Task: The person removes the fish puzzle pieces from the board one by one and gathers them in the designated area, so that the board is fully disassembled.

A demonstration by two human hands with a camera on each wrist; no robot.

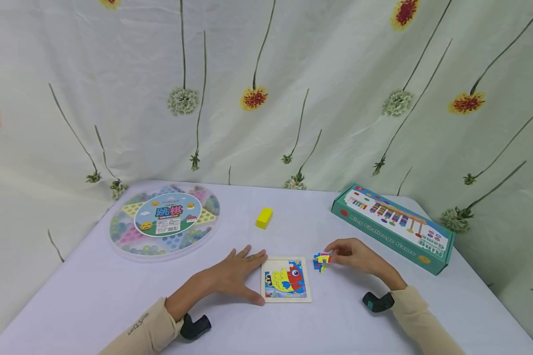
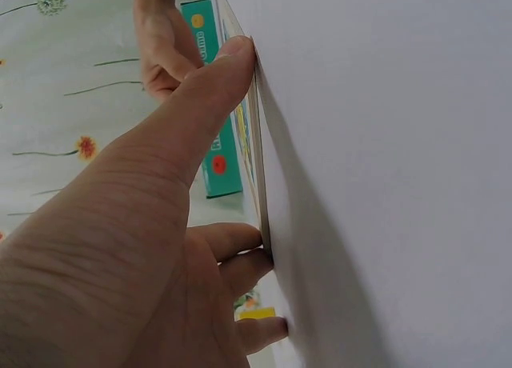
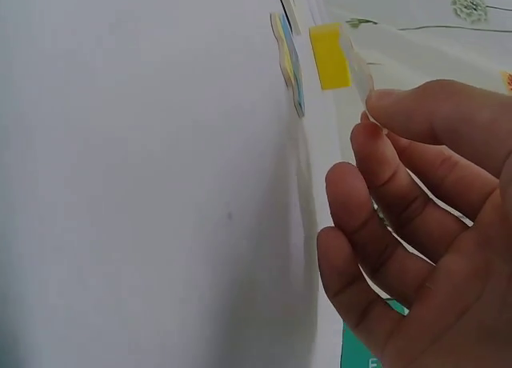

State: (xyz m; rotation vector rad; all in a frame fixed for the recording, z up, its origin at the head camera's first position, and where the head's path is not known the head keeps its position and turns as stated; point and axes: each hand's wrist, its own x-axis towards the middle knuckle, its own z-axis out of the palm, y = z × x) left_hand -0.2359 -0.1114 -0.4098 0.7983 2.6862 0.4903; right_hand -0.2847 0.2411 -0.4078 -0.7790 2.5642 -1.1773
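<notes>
Flower-printed cloth [image 1: 231,143] hangs behind the white-covered table [image 1: 240,330]. Midway between the table's left and right edges lies a fish jigsaw puzzle [image 1: 288,281]; the left hand [image 1: 236,271], fingers spread, touches its frame's left side. Near its right side, the right hand's [image 1: 353,254] thumb and fingertips pinch a jigsaw piece [image 3: 358,64] by a loose piece [image 3: 290,64]. Nearer the far edge sits a yellow block [image 1: 264,218]; Chinese checkers [image 1: 168,214] occupy the far-left corner.

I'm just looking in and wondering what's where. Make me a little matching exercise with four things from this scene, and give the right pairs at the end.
1. Left hand
2. Right hand
3. Yellow block
4. Green box

A. Pinching a puzzle piece
B. Printed "Ring Challenge Game", on the right of the table
C. Touching the edge of the fish puzzle
D. Lying just beyond the fish puzzle

Pairs: 1-C, 2-A, 3-D, 4-B
</notes>
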